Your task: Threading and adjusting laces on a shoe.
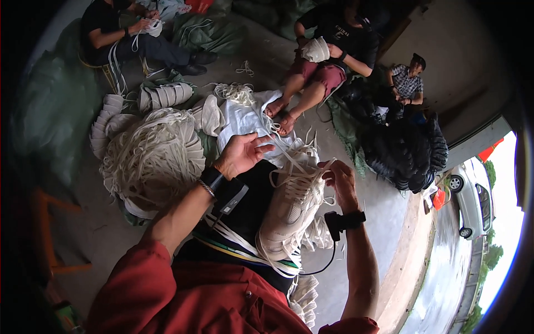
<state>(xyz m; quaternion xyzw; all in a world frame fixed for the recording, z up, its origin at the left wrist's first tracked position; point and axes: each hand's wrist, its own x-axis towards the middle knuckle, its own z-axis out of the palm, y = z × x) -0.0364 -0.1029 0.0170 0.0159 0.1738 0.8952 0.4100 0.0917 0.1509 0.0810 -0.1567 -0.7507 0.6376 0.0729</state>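
Observation:
A cream shoe upper (289, 209) rests on my lap, toe toward me, with a white shoelace (297, 181) criss-crossed through its eyelets and loose loops at its collar. My left hand (245, 156) hovers left of the collar, palm up, fingers apart, with nothing in it. At the right side of the upper, my right hand (340, 183) has thumb and fingers pinched on a white lace. Across my thighs lies a bundle of laces (239, 240), mostly white with green and yellow strands. Both wrists carry black strapped devices.
On the left stands a large heap of cream uppers and laces (158, 156). A white cloth (236, 119) lies ahead. Co-workers sit beyond; one holds a cream upper (316, 50). Black uppers (403, 153) are piled at right, near a doorway with a parked car (473, 197) outside.

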